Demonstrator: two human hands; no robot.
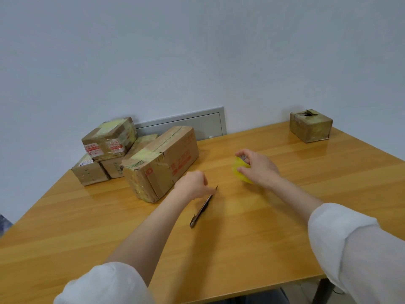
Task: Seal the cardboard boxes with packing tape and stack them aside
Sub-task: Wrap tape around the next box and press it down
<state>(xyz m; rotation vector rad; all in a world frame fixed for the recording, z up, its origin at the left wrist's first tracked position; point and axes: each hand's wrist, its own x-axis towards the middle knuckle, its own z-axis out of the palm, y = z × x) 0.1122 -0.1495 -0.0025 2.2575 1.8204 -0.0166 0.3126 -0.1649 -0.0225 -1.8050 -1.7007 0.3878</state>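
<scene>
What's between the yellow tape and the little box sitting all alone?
Nothing, just bare table between the yellow tape and the little box, seen in the head view.

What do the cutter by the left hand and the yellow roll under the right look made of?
Cutter: likely metal, dark body with dull sheen, thin pointed blade. Tape roll: glossy, translucent yellow plastic film by its shine; core hidden.

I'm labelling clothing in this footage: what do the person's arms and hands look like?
The left hand and right hand are bare: no gloves, rings or watch visible. The left sleeve and right sleeve are loose, white, ending near the elbows.
</scene>
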